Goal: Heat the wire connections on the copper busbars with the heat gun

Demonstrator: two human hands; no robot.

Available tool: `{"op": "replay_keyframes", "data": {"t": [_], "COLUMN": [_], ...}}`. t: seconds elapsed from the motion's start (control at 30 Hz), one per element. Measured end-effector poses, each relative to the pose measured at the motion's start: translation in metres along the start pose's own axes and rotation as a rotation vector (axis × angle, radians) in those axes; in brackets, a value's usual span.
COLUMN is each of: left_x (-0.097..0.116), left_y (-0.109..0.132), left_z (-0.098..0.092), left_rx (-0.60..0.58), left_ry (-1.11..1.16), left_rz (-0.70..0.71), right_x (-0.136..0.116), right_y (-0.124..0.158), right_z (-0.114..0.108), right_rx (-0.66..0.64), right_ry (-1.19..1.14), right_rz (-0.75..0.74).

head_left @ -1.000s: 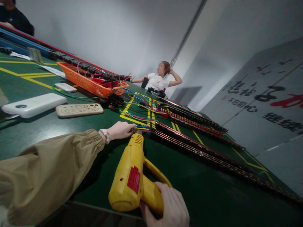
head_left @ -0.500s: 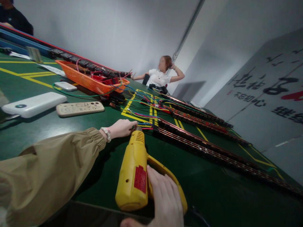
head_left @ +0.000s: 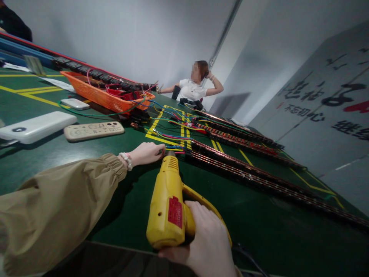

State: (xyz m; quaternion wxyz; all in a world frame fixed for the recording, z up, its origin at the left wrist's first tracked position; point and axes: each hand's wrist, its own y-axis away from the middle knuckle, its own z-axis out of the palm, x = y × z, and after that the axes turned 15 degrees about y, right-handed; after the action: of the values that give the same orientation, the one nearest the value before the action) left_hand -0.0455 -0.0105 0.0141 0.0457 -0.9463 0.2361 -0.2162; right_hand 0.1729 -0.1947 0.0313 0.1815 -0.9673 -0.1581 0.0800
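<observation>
White power bank [head_left: 39, 127]: flat on the green table [head_left: 259, 234], at the far left.
Khaki sleeve [head_left: 66, 207]: covers the left forearm, reaching in from the left edge.
Beige phone [head_left: 93, 131]: lies just right of the power bank, well apart from both hands.
Orange basket [head_left: 98, 97]: behind the phone, loaded with red and black parts.
Left hand [head_left: 146, 153]: thumb and fingertips pressed together, pinching the loose ends of the wires; which strands are caught cannot be told.
Yellow heat gun [head_left: 164, 192]: body slanting away from the viewer, its nozzle [head_left: 171, 153] just beside the left fingertips, on their right; whether they touch cannot be told.
Wires [head_left: 176, 147]: blue and pink among them, running from the left fingertips, just beyond the nozzle, to the near bar.
Right hand [head_left: 211, 238]: wrapped around the heat gun's handle, behind and right of the body, thumb low near the back end.
Near bar [head_left: 245, 177]: long, dark and copper-toned, stretching from the wires toward the right edge.
</observation>
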Motion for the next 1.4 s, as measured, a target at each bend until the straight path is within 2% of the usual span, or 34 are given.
{"op": "replay_keyframes", "data": {"t": [0.17,0.47,0.63,0.87,1.0,1.2,1.33,1.4], "left_x": [-0.002,-0.003,-0.004,-0.002,-0.003,-0.001,-0.001,-0.011], "left_y": [0.0,0.0,0.0,-0.003,-0.001,0.001,0.004,0.013], "left_z": [0.0,0.002,0.002,0.001,-0.004,-0.012,-0.017,-0.023], "left_rx": [0.008,0.015,0.021,-0.016,-0.061,-0.057,-0.074,-0.088], "left_ry": [0.034,0.027,0.028,-0.011,0.008,0.049,0.037,0.001], "left_rz": [0.021,0.037,0.052,0.052,0.068,0.12,0.149,0.124], "right_x": [0.012,0.029,0.026,0.015,0.009,0.009,0.011,0.008], "right_y": [0.005,0.013,0.015,0.016,0.018,0.023,0.025,0.024], "right_z": [0.001,0.004,0.006,0.009,0.012,0.018,0.012,0.006], "right_rx": [0.049,0.053,0.085,0.06,0.1,0.132,0.17,0.169], "right_ry": [0.108,0.267,0.241,0.167,0.177,0.164,0.193,0.196], "right_rz": [0.022,-0.047,-0.004,0.084,0.057,0.028,-0.022,-0.059]}}
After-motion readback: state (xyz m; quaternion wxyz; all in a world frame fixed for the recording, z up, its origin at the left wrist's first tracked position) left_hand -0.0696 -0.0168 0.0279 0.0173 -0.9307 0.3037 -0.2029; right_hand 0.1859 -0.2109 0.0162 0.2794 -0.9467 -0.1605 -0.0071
